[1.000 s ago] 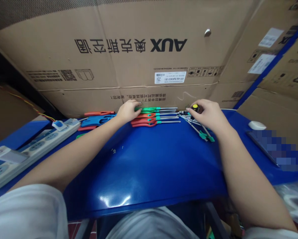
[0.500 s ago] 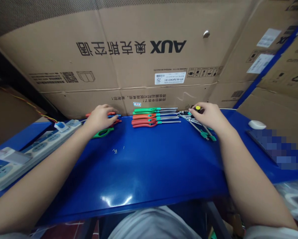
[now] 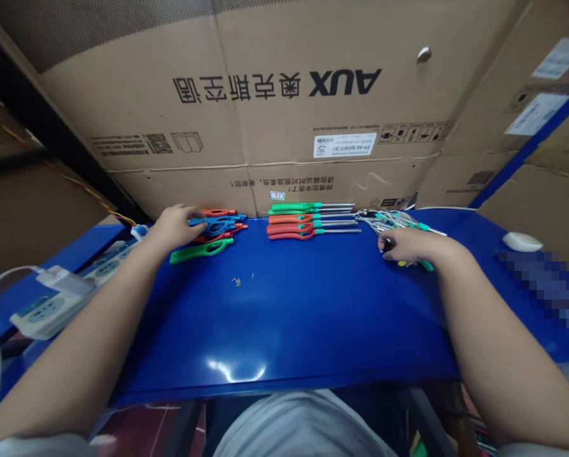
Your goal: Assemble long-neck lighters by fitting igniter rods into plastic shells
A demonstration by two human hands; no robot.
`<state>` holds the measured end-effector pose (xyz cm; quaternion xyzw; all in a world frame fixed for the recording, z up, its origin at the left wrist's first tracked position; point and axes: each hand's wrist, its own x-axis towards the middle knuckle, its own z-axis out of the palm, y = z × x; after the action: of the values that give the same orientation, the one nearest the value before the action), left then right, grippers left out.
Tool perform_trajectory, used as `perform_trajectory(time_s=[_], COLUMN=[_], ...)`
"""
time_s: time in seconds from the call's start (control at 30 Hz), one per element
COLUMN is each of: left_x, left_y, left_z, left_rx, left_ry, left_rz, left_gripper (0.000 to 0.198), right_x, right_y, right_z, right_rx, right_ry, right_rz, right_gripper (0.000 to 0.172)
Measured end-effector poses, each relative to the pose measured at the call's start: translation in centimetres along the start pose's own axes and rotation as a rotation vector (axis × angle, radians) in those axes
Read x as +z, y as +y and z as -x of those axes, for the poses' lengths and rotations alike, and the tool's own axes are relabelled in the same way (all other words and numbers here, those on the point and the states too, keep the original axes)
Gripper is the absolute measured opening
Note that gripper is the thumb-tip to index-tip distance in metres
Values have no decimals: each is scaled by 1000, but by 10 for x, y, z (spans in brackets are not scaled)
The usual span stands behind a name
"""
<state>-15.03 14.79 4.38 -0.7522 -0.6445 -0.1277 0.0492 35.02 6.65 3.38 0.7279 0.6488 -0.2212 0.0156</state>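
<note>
At the back left, my left hand (image 3: pixel 176 228) is curled over the near end of a blue lighter handle (image 3: pixel 220 226). Red handles and a green lighter handle (image 3: pixel 203 251) lie around it. Over on the right, my right hand (image 3: pixel 405 244) is closed on a dark-handled screwdriver with a yellow end (image 3: pixel 402 263); its tip is hidden. Beneath and behind these fingers spreads a pile of metal lighter tubes with green tips (image 3: pixel 398 219). Between my hands, several lighters with green, orange and red handles (image 3: pixel 291 230) lie in a stacked row, tubes pointing right.
Several tiny screws (image 3: pixel 237 282) lie on the blue table (image 3: pixel 284 324). A white power strip (image 3: pixel 51 311) with a plugged-in charger runs along the left. Cardboard (image 3: pixel 265 139) walls the back. A white mouse (image 3: pixel 522 242) sits at the right beside a blurred-out object.
My right hand has come toward me with the screwdriver, whose yellow end now points down. My left hand has shifted back from the handles, exposing more of the blue one. The view has turned left.
</note>
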Motion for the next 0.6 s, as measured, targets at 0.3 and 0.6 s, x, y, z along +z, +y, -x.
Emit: perform_trajectory(time_s=[0.3, 0.6], left_x=[-2, 2], left_y=[2, -3], left_z=[-24, -27], left_rx=[105, 53], left_ry=[-231, -246], left_rz=[21, 82], left_gripper=[34, 26], right_x=[-4, -7], right_y=[-9, -15], right_z=[4, 8], right_rx=[21, -3], right_ry=[36, 100], right_rz=[115, 197], right_gripper=[11, 13])
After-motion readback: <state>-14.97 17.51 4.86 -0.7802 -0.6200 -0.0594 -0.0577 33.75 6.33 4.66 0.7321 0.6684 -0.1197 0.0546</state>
